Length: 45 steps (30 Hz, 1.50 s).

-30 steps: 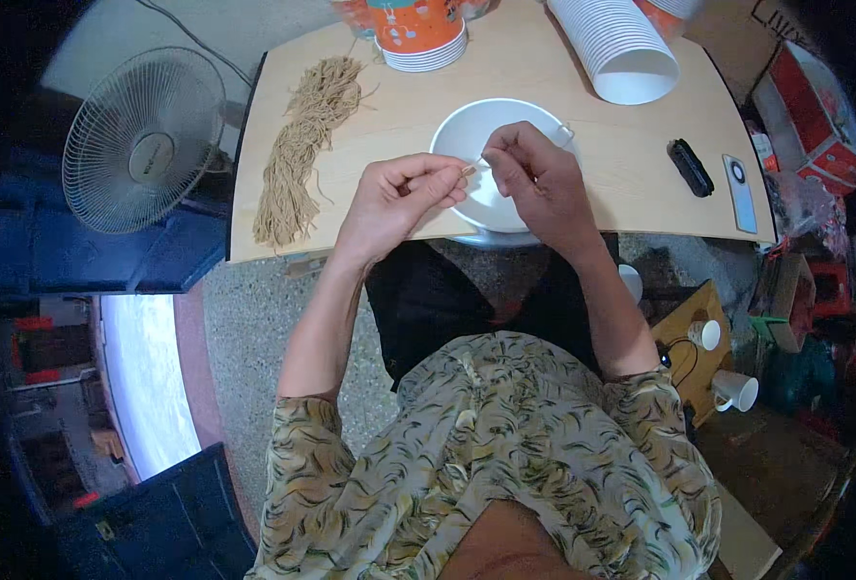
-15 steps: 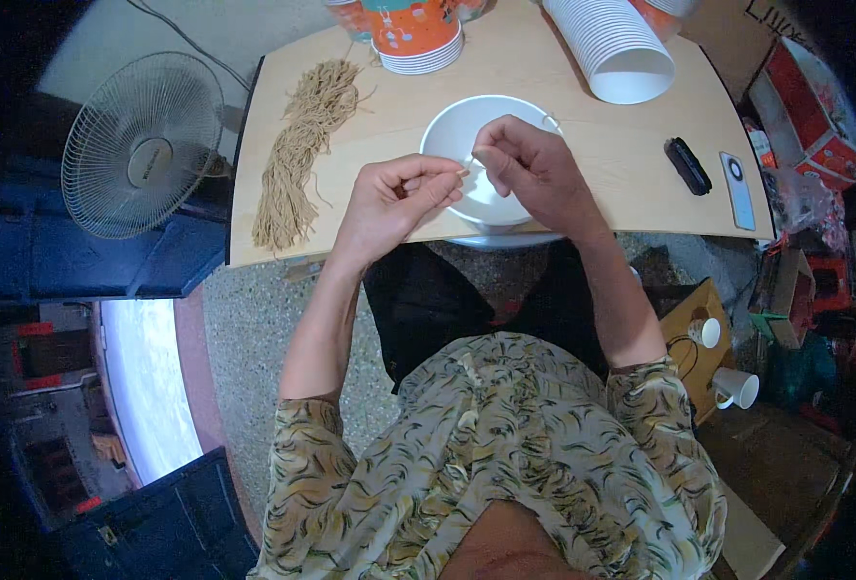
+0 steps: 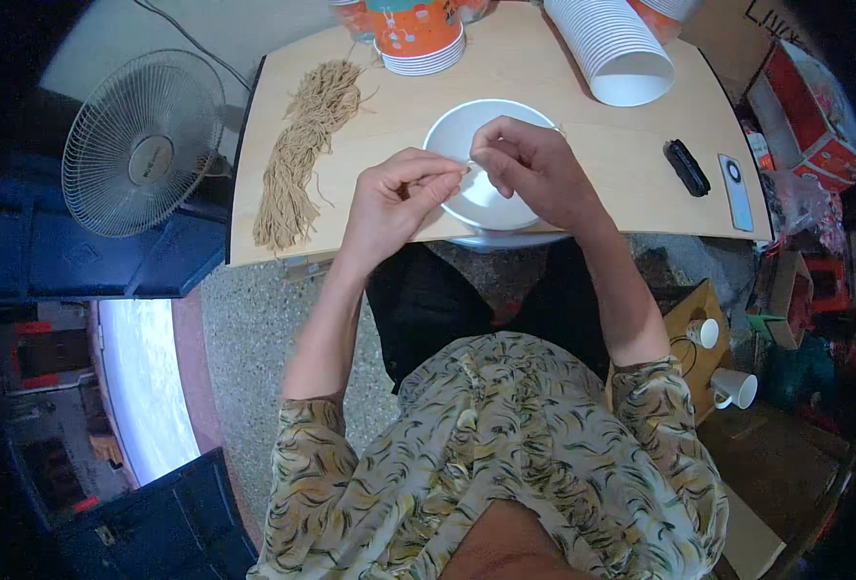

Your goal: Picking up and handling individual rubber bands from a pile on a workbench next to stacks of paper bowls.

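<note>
Over a white bowl [image 3: 491, 211] at the table's near edge, both my hands work close together. The thumb and forefinger of my left hand [image 3: 399, 198] are pinched, and a tiny pale bit shows at their tips, too small to name. My right hand [image 3: 534, 174] is curled, its thumb pressed to its fingers beside the left fingertips. Whatever it pinches is hidden by the fingers. A bundle of tan strings [image 3: 298, 155] lies on the table to the left of my hands.
The wooden table [image 3: 389, 116] also bears an orange stack of paper tubs [image 3: 416, 34], a lying stack of white tubs [image 3: 616, 58], a black case [image 3: 687, 167] and a phone [image 3: 736, 191]. A fan [image 3: 148, 145] stands left; mugs [image 3: 734, 388] sit lower right.
My fingertips have drawn slightly closer together, with the same pinched grips. The bowl appears almost unmoved.
</note>
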Tool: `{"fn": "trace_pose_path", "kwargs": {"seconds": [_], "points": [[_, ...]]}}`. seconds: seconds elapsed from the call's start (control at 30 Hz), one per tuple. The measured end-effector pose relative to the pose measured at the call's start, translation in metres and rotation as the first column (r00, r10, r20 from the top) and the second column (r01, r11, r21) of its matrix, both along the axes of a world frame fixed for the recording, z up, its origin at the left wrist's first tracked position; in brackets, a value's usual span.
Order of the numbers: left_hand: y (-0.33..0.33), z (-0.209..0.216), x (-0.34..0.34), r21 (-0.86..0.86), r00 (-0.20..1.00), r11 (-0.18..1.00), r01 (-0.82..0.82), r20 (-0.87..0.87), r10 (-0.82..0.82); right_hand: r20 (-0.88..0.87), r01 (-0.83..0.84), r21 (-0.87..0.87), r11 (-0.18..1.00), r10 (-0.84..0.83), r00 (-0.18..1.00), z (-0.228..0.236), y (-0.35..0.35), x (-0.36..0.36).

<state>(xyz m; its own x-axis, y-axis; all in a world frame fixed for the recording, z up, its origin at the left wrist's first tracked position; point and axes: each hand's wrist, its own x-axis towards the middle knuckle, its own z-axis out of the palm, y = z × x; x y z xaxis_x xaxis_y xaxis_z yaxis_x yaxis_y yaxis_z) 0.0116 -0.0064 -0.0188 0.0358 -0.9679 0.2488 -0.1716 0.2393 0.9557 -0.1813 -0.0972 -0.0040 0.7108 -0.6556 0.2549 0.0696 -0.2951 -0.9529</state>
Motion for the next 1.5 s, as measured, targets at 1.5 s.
{"fn": "trace_pose_path", "kwargs": {"seconds": [1.5], "points": [[-0.003,-0.001,0.003,0.090,0.996,0.995,-0.043,-0.070,0.049,-0.042,0.185,0.232,0.955,-0.180,0.983,0.003,-0.004,0.015]]}}
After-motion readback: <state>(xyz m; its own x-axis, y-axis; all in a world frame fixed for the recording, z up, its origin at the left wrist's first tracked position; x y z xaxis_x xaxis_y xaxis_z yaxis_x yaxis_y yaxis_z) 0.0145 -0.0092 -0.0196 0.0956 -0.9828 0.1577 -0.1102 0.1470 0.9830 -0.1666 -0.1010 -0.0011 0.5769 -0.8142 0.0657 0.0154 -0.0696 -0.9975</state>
